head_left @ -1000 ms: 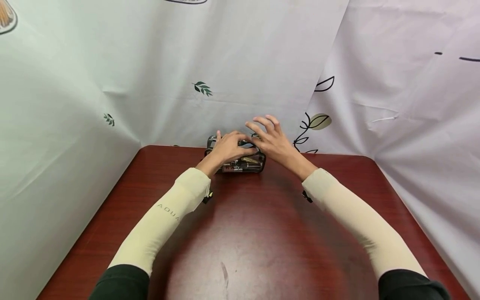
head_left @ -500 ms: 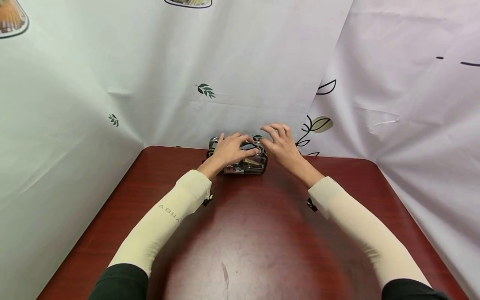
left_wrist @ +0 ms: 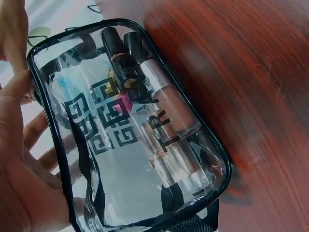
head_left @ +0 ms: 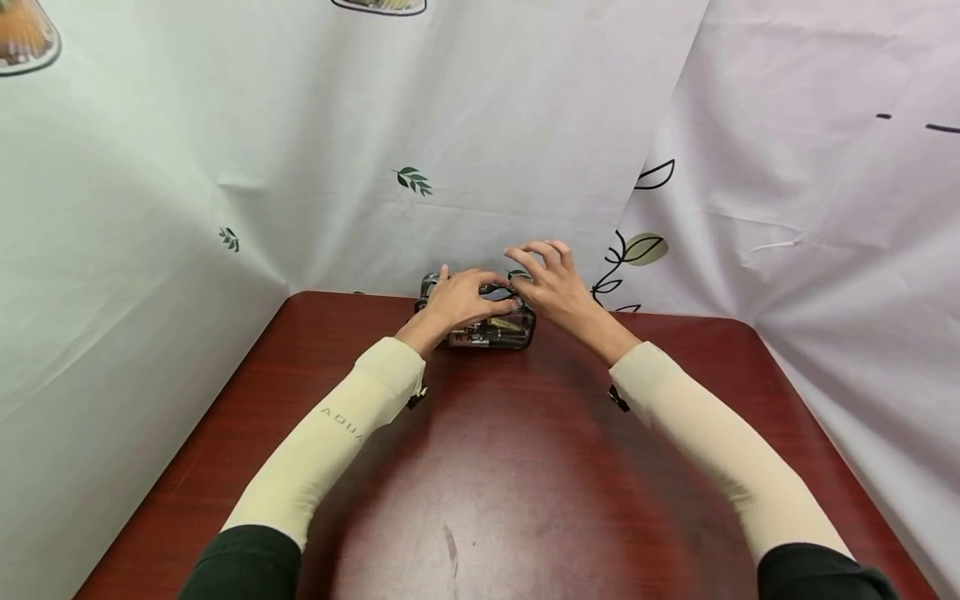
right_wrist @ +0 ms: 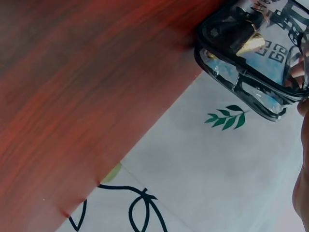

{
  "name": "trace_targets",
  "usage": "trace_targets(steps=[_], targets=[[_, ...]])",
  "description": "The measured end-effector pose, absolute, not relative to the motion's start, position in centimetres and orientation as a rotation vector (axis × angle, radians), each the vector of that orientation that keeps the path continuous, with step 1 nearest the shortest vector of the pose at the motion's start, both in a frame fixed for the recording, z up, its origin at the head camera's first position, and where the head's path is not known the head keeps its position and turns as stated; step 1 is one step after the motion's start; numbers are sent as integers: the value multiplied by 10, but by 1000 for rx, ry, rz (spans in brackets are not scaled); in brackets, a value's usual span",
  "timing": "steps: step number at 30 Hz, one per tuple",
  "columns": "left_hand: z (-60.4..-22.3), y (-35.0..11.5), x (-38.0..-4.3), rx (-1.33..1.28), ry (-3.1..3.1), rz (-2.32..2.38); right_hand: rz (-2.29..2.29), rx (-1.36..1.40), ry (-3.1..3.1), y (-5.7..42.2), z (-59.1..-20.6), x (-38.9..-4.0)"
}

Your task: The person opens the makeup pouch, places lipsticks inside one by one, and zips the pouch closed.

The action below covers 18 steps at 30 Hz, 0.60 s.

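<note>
A clear makeup pouch (left_wrist: pixel 120 193) with black piping and a printed pattern stands upright at the far edge of the table. Inside are several cosmetic tubes and bottles, some black-capped. My left hand (head_left: pixel 459 298) grips the pouch along its top, with fingers behind and thumb towards the front, as the left wrist view shows. At the pouch's top right corner, my right hand (head_left: pixel 553 287) pinches at the zip with thumb and forefinger, the other fingers raised. The zipper pull itself is mostly hidden by the fingertips. In the right wrist view, only part of that hand (right_wrist: pixel 301 164) shows.
The dark red wooden table (head_left: pixel 495 467) spreads in front of the pouch. White cloth (head_left: pixel 300 150) printed with leaves hangs behind and at both sides, close to the pouch's back. A black strap (left_wrist: pixel 198 220) hangs at the pouch's end.
My right hand shifted right along the pouch's top, then came back left a little. My left hand keeps its grip, and the pouch stays in place. The head view tilted slightly.
</note>
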<state>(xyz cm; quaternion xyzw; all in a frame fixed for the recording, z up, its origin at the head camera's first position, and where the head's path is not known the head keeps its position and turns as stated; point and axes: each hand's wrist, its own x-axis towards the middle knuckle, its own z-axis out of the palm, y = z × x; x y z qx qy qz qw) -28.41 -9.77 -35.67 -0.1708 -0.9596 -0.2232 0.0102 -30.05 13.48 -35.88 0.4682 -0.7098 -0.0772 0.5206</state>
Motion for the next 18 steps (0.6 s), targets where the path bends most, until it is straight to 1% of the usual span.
trace_targets(steps=[2, 6, 9, 13, 18], targets=[[-351, -96, -278, -527, -3007, -687, -201, 1124, -1701, 134, -358, -301], [-361, -97, -289, -528, -3007, -657, -213, 1127, -1703, 136, -359, -302], [-359, -97, -287, -584, -2984, -592, -205, 1127, -1712, 141, -360, -301], [-341, -103, -270, -694, -2968, -545, -208, 1128, -1738, 148, -359, -298], [-342, -113, -271, -748, -2960, -611, -183, 1125, -1748, 149, -360, -297]])
